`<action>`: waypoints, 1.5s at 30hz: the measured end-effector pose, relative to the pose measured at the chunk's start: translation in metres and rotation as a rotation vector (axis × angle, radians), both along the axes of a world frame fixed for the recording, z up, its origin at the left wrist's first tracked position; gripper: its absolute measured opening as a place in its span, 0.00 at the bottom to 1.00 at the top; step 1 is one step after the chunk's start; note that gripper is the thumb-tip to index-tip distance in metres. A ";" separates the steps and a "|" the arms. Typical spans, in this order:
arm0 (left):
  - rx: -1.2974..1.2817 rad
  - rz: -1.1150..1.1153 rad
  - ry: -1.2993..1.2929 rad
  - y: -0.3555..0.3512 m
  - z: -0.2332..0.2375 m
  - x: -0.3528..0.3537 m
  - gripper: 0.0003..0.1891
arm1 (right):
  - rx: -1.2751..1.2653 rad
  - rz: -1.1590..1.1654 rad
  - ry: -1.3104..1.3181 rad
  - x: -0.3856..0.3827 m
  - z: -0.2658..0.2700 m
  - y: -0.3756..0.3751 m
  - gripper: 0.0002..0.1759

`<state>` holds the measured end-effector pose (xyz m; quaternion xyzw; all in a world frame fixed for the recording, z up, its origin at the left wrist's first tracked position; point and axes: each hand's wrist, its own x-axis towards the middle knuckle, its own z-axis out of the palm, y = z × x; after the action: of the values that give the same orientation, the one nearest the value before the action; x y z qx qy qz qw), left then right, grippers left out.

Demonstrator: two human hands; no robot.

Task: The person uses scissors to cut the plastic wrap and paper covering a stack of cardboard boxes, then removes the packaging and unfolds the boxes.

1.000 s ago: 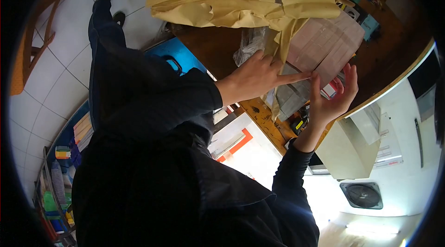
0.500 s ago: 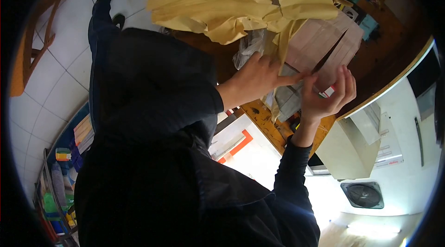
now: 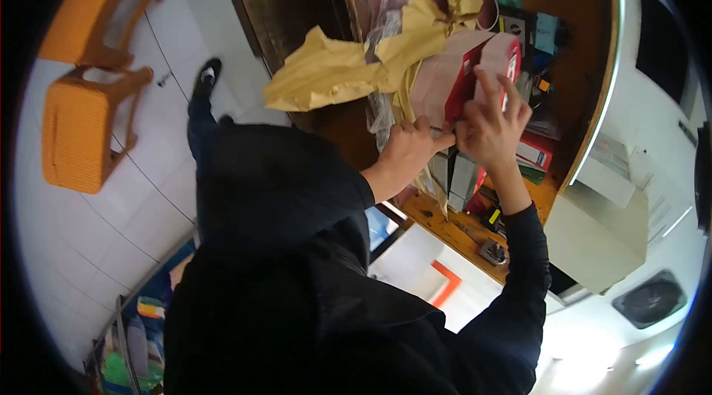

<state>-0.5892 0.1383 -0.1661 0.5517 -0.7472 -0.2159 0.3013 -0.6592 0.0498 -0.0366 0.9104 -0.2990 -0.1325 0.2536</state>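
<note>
My left hand (image 3: 410, 150) pinches the matte cardboard box (image 3: 434, 83); my right hand (image 3: 489, 126) spreads on its red flap (image 3: 507, 60).

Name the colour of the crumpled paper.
The crumpled paper is mustard yellow, best seen in the head view.

No lettering can be read anywhere in the view. The red box (image 3: 466, 87) at 2 o'clock has a pale panel on its face, but any print on it is blurred. The small coloured packets (image 3: 546, 31) further out at 2 o'clock bear marks too small to make out. The red and white boxes (image 3: 535, 152) at 3 o'clock and the yellow-and-black tool (image 3: 493, 215) on the surface (image 3: 445, 221) near 4 o'clock carry labels that are just as illegible. The white sheets (image 3: 653, 195) far out at 3 o'clock show only faint lines.
</note>
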 end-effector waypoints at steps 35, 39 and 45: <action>-0.031 -0.405 1.029 -0.187 0.044 -0.020 0.60 | 0.376 -0.469 -0.990 -0.115 0.232 0.054 0.32; 0.358 -0.775 1.264 -0.186 0.068 -0.036 0.41 | 0.400 -0.500 -1.049 -0.134 0.242 0.056 0.32; 0.398 -0.575 1.355 -0.184 0.090 -0.074 0.32 | -0.070 -0.643 -0.818 -0.130 0.247 0.070 0.32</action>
<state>-0.6629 -0.0456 -0.0766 0.1261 -0.4601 -0.7080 0.5207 -0.7889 0.1194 0.2109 0.7409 -0.6423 0.1731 0.0929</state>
